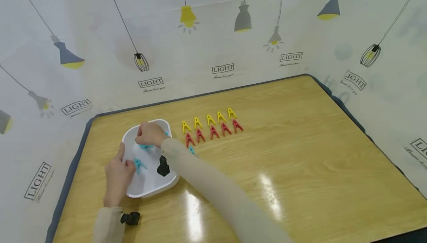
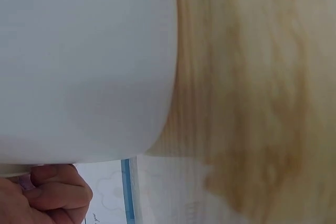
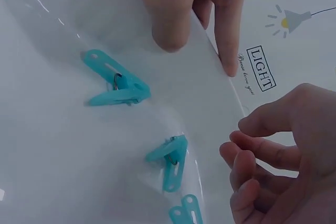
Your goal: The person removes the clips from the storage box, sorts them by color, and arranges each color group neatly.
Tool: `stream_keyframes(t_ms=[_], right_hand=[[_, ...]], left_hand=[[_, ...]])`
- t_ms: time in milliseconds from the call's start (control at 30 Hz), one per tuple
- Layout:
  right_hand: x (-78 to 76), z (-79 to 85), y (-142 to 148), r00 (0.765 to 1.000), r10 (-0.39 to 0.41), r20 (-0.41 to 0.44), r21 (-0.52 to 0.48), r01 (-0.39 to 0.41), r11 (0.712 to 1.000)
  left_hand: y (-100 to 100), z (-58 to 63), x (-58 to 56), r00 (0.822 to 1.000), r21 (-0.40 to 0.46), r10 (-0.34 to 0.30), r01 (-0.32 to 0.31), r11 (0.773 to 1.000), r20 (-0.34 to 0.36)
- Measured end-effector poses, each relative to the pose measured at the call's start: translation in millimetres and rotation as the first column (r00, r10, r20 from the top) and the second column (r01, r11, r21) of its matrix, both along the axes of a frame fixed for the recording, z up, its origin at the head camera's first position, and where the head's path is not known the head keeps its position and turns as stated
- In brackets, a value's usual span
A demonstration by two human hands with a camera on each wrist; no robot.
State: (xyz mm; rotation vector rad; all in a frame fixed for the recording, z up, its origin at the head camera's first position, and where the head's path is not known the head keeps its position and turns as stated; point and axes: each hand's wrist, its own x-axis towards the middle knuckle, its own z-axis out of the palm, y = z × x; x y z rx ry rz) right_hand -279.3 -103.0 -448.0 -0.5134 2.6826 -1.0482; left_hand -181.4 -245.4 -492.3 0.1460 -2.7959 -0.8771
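Note:
A white plastic tub [image 1: 146,183] stands on the left of the table. My left hand [image 1: 119,176] grips its near-left rim, the thumb inside the wall and fingers outside. Over the tub's far part reaches my right hand [image 1: 150,135], its fingers loosely bent with nothing between them in the right wrist view. Inside lie a few light-blue clothespins: one clothespin [image 3: 118,80] close to the left thumb, a second clothespin [image 3: 172,161] nearer the right fingertips, and a third clothespin [image 3: 186,211] cut off by the frame edge.
Right of the tub, yellow clothespins [image 1: 210,120] form a back row, with red clothespins [image 1: 213,132] in a row before them. A blue clothespin [image 1: 191,150] starts below, partly hidden by the right sleeve [image 1: 200,172]. A lamp-patterned sheet [image 1: 186,57] borders the table.

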Motion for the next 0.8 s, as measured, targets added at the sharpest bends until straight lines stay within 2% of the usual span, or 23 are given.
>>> stream_keyframes(t_ms=[133, 233, 333, 500, 633, 800], right_hand=[[-0.3, -9.7, -4, 1.000, 0.007, -0.014, -0.016, -0.007, 1.000], [0.1, -13.0, -6, 0.999, 0.046, -0.019, -0.007, -0.046, 0.999], [3.5, -16.7, -7, 0.995, 0.098, 0.030, 0.032, -0.099, 0.995], [10.7, -23.2, -10, 0.977, 0.178, 0.117, 0.120, -0.191, 0.974], [14.9, -24.8, -14, 0.970, 0.208, 0.123, 0.181, -0.228, 0.957], [16.3, -26.9, -20, 0.973, 0.208, 0.105, 0.236, -0.227, 0.945]], left_hand=[[3, -2.2, -2.4, 1.000, -0.018, -0.012, 0.011, 1.000, -0.029], [5, -0.9, -4.7, 0.998, -0.032, -0.010, 0.008, 0.999, -0.062], [6, 0.2, -4.9, 0.997, -0.033, -0.009, 0.007, 0.999, -0.072], [6, -0.8, -3.7, 0.999, -0.032, 0.007, -0.008, 0.999, -0.046], [4, 0.4, -1.7, 1.000, -0.024, 0.023, -0.023, 0.999, -0.021], [1, 1.6, 1.0, 0.999, -0.022, 0.035, -0.035, 0.999, -0.007]])
